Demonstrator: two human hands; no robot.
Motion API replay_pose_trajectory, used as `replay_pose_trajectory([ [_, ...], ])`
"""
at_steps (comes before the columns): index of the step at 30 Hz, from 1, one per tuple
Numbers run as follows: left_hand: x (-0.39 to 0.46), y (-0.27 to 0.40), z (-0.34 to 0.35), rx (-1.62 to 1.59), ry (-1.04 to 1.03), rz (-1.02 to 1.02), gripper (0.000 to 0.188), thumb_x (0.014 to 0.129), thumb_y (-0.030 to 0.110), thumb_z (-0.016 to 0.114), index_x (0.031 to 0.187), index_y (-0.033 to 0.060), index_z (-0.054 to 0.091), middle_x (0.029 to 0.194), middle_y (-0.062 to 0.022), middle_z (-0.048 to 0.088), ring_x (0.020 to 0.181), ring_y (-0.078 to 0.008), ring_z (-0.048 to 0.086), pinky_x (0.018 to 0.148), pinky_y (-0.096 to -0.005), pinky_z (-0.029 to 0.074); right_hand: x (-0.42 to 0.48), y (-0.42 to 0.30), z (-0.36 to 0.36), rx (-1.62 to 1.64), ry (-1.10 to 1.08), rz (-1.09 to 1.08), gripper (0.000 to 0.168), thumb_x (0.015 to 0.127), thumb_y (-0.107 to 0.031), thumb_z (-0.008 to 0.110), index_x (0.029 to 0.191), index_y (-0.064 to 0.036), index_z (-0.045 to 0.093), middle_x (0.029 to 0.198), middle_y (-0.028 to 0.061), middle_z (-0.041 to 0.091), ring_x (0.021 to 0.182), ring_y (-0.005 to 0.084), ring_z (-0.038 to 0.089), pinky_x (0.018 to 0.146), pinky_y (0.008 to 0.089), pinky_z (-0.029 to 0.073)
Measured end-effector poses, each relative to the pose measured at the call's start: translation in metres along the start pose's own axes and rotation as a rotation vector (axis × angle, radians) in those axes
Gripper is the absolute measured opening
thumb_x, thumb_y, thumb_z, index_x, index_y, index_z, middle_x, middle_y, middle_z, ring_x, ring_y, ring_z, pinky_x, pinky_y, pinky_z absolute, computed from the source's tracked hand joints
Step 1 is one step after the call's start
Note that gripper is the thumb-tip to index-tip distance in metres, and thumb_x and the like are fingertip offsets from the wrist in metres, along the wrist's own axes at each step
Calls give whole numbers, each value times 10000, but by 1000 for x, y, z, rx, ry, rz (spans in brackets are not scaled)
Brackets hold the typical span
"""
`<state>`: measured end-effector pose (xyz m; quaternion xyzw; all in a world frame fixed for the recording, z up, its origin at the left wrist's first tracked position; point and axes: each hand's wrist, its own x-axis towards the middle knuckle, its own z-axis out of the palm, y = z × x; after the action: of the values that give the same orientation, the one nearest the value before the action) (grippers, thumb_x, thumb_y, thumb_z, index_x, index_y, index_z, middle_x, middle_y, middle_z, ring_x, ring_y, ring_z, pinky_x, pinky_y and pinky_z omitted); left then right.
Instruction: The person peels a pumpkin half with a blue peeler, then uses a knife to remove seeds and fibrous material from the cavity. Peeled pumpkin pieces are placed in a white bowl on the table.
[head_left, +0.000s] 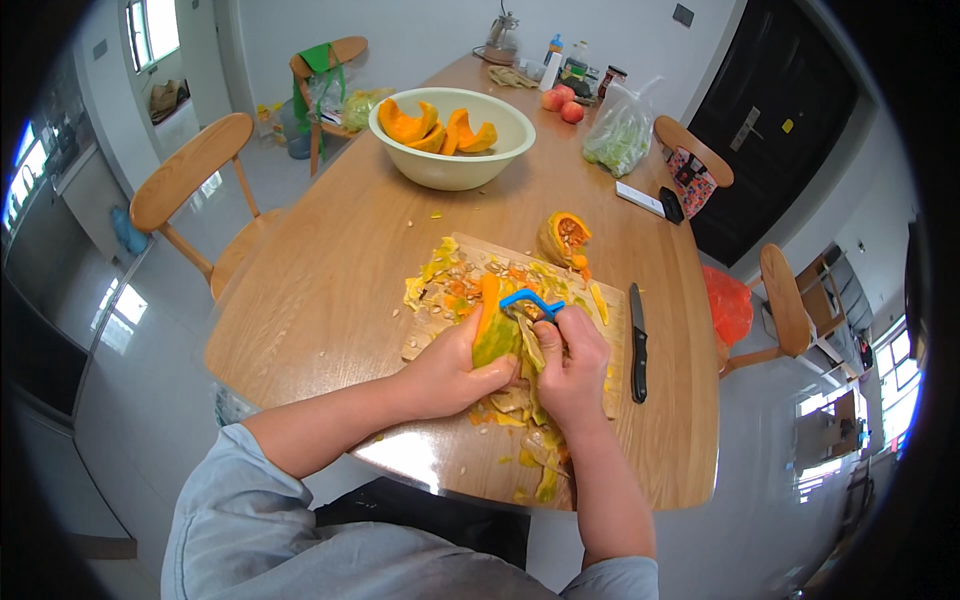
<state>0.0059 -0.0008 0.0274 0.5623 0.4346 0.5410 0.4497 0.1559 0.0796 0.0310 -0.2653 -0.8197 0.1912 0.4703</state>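
Note:
My left hand (454, 367) grips a pumpkin wedge (495, 337) with mottled green and yellow rind and an orange cut side. In my right hand (574, 360) is a blue peeler (531, 296), its head at the wedge's upper right side. A strip of peel hangs between the hands. Beneath them a wooden cutting board (616, 375) is littered with peel, pulp and seeds. A cut pumpkin piece (559, 240) with seeds inside rests at the board's far edge. To the board's right lies a black-handled knife (638, 345).
A pale green bowl (450, 174) holds several pumpkin pieces. Farther right are apples (572, 112), a plastic bag of green vegetables (619, 139) and a white remote-like object (640, 199). A glass kettle (501, 39) stands at the far end. Wooden chairs (193, 172) surround the table.

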Motion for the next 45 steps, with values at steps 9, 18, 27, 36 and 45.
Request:
replay_pose_trajectory([
  [9,-7,9,-2,155,-189,-86,333,903,78,558,1199,16,418,924,-41,616,826,-107,589,749,-276,491,11,23,-14,-273,99,-99,152,856,-75,602,766,-9,500,757,136,499,724,334,493,651,401,366],
  [18,2,-1,-3,-312,-88,-184,311,947,107,511,1220,-21,433,980,-90,654,871,-132,617,843,-299,504,8,32,-16,-238,118,-25,153,863,-72,604,786,7,497,751,146,506,721,331,499,648,409,396],
  [27,6,-7,-5,-265,-48,-115,253,965,132,526,1174,-7,498,1007,-93,655,954,-153,624,880,-309,504,4,13,-14,-139,54,-171,111,800,-31,621,770,-10,517,735,139,492,695,328,486,628,406,377],
  [36,5,-11,-6,-246,-157,-115,236,939,95,540,1149,-4,495,926,-72,644,848,-118,619,794,-276,517,5,3,-17,-241,37,-303,109,747,-72,689,816,-46,608,751,77,538,709,265,520,640,372,383],
  [45,-5,0,1,160,-298,-24,331,872,227,625,1074,-22,544,824,-114,629,752,-182,615,711,-335,490,11,32,-35,-245,213,41,114,863,-61,598,796,8,536,747,137,528,728,324,511,656,407,401],
])
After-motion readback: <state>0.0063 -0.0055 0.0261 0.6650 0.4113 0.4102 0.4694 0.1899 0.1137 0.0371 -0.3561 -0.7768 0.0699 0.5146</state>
